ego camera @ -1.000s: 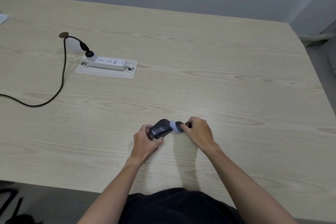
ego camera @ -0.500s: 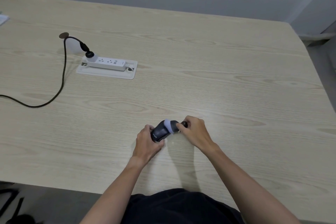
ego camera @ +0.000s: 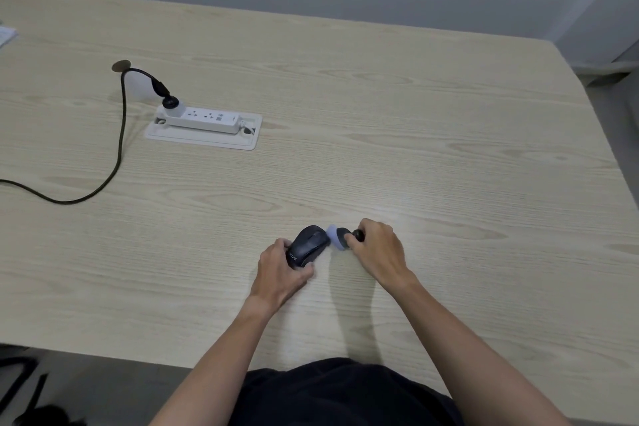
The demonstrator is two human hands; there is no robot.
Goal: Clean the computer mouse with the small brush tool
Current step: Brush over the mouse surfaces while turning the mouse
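Near the front edge of the table point(ego camera: 380, 121), the left hand point(ego camera: 278, 273) closes around the rear of the black mouse point(ego camera: 308, 245). The right hand point(ego camera: 378, 251) pinches the small brush point(ego camera: 338, 238), whose pale bristles touch the mouse's right side.

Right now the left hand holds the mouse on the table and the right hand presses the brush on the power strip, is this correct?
Not quite. The head view shows the right hand pressing the brush against the mouse, not the power strip. The left hand does hold the mouse.
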